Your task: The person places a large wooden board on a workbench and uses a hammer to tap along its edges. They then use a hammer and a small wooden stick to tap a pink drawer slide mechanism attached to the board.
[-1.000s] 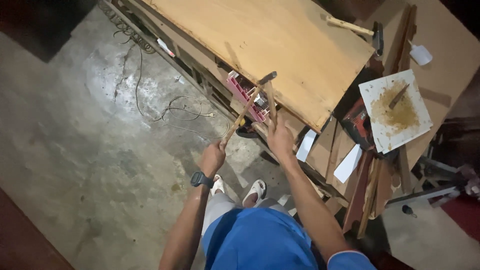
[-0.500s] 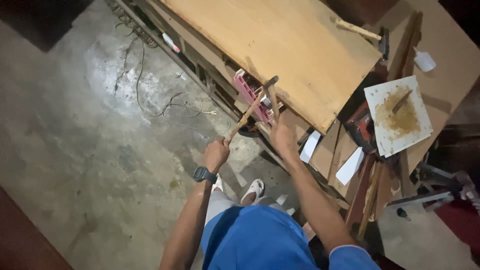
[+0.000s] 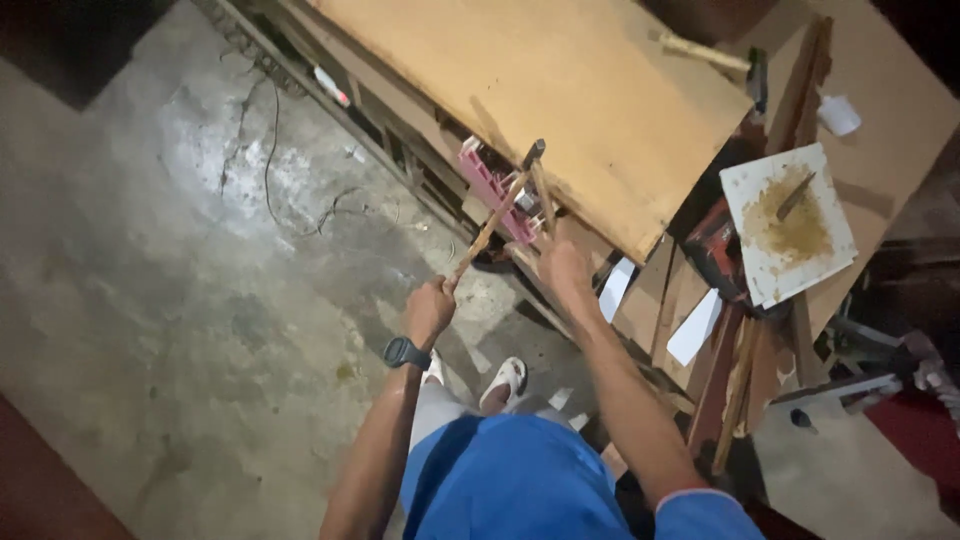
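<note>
Hammer (image 3: 495, 220) gripped in left hand (image 3: 430, 308) | right hand (image 3: 563, 268) clasps wooden strip (image 3: 543, 195) | pink tray (image 3: 490, 185), contents unclear

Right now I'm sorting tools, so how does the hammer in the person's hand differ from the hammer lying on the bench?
The held hammer is gripped by the left hand and angled up toward the plywood sheet's edge; the far hammer lies flat and untouched at the sheet's far corner. The held one looks longer. Both have pale wooden handles and dark heads.

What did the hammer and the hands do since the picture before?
Not much. The left hand still grips the hammer by its wooden handle, its head up near the edge of the plywood board. The right hand still holds the thin wood strip. Mostly the camera shifted.
</note>
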